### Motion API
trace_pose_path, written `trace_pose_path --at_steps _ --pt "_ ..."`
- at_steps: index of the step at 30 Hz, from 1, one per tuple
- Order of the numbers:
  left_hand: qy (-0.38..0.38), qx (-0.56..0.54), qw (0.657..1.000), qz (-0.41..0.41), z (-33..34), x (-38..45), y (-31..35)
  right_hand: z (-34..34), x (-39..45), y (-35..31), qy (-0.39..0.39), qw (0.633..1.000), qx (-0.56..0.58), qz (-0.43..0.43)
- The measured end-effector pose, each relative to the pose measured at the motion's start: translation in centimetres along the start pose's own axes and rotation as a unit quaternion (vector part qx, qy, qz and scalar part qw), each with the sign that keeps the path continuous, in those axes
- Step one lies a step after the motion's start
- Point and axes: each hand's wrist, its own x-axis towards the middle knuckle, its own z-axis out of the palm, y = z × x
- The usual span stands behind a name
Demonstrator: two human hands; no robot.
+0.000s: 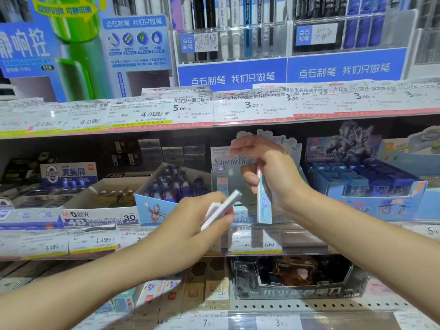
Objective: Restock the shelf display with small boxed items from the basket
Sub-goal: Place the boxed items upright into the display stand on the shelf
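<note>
Slim white box (222, 209) tilted; pale-blue box (263, 198) upright (before Sanrio display (220, 177)).

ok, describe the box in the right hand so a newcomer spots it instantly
Start at the middle shelf, at the pale Sanrio display carton between the eraser carton and the blue robot-figure carton. In front of it, the right hand holds a slim pale-blue box. It stands upright with script lettering down its side, while the left hand's white box lies tilted.

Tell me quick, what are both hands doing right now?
Left hand: grips a few slim white boxes.
Right hand: holds one slim pale-blue box upright.
</note>
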Motion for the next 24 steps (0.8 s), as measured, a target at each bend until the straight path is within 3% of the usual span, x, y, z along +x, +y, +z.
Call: trace_pose_path --at_steps 3,6,9,15,17,20,24 --pt "0.015 -0.221 0.971 -0.091 0.9 0.7 1.2 0.8 -0.6 -0.2 0.021 0.998 0.045 -0.037" --pt "0.015 -0.327 0.936 -0.128 1.6 1.2 2.0 1.6 -1.0 -0.1 0.037 0.995 0.054 -0.080" --pt "0.036 -0.334 0.933 -0.133 1.8 1.5 2.3 1.9 -1.0 0.1 0.023 0.994 0.044 -0.095" --pt "0.085 -0.300 0.940 -0.141 0.8 1.6 1.5 -0.4 -0.9 0.8 -0.111 0.993 -0.009 -0.048" --pt "0.104 -0.280 0.943 -0.146 0.4 1.6 0.9 -1.2 -1.1 1.1 -0.139 0.985 -0.076 -0.064" --pt "0.107 -0.269 0.945 -0.151 0.2 1.5 0.6 -1.6 -1.6 1.2 -0.141 0.972 -0.161 -0.093" --pt "0.090 -0.232 0.958 -0.143 -0.3 1.5 0.2 -1.4 -1.7 0.9 -0.131 0.975 -0.150 -0.098"
